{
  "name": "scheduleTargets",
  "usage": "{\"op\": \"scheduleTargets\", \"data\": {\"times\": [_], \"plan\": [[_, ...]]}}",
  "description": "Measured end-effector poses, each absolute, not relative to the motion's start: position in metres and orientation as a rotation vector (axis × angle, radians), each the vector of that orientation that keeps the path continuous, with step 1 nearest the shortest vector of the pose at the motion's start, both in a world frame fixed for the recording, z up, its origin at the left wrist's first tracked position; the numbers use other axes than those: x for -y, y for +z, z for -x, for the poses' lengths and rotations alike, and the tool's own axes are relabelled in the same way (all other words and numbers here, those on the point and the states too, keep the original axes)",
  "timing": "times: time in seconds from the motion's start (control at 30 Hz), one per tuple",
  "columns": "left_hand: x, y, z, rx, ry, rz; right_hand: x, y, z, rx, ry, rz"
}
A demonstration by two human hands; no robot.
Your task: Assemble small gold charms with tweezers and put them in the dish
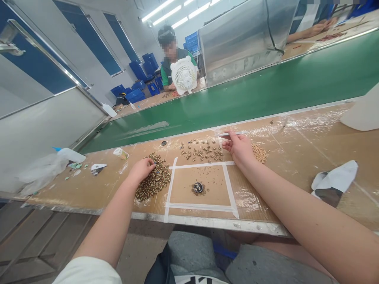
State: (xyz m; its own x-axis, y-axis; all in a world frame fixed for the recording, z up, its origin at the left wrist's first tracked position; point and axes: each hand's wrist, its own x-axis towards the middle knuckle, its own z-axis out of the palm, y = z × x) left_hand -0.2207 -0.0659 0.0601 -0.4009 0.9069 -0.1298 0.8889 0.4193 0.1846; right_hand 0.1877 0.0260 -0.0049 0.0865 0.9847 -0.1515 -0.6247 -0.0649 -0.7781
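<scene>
A: Left hand (143,169) first. Fingers?

B: Thumb and forefinger drawn together over the upper part of a brass pile (154,183). Fleck of blue at the tips; whether they pinch a piece, cannot tell.

A: Right hand (238,149)?

B: Thumb and forefinger pinching a slim pale tool (243,133), its narrow end pointing left. Remaining fingers curled toward the palm.

A: Close by?

B: Loose parts (204,151) scattered between the two hands, the nearest just left of the right fingers. Tan beads (259,154) heaped just right of that hand.

A: Between the hands, nearer the body?

B: Round dark dish (197,187), wet patch around it, inside a square of white tape (201,206). Small pieces in it, too small to name.

A: Farther from the left fingers?

B: Black disc (164,143) beyond them, slightly right. Cup (121,153) to their left; bottle (71,155) well left.

A: From the right fingers?

B: Crumpled cloth (337,181) well right. Beyond both hands, green belt (237,104). Past that, a white fan (184,75), with a co-worker (164,75) seated behind it.
</scene>
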Motion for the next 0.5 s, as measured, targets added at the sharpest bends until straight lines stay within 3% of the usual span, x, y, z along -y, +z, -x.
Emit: {"op": "scheduleTargets", "data": {"times": [0.2,0.5], "plan": [[0.076,0.062,0.229,-2.369,0.54,-1.365,-0.028,-0.009,-0.188,0.575,1.433,0.834],[0.092,0.081,0.222,-1.777,1.028,-1.083,-0.028,-0.008,-0.188,0.561,1.443,0.821]]}}
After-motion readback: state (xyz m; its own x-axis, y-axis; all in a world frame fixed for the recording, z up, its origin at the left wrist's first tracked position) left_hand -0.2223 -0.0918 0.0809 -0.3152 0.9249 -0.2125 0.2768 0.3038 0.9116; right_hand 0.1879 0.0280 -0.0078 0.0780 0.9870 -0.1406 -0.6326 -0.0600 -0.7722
